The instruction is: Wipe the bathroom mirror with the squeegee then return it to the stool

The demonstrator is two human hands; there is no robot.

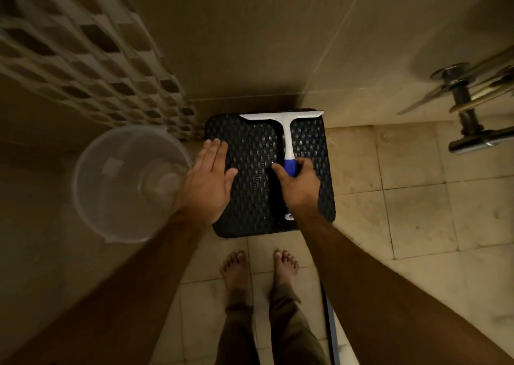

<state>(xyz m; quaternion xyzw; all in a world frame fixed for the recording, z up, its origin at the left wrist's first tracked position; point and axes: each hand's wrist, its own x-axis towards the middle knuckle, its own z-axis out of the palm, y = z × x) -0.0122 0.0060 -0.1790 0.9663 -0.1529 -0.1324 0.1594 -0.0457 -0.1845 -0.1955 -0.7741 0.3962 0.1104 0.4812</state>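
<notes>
Now — right hand grips squeegee | on stool

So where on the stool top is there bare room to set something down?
The stool has a bare strip between the left hand and the squeegee, plus its right edge beside the handle. The near middle is crowded: the right hand grips the handle there. The bucket blocks the left.
</notes>
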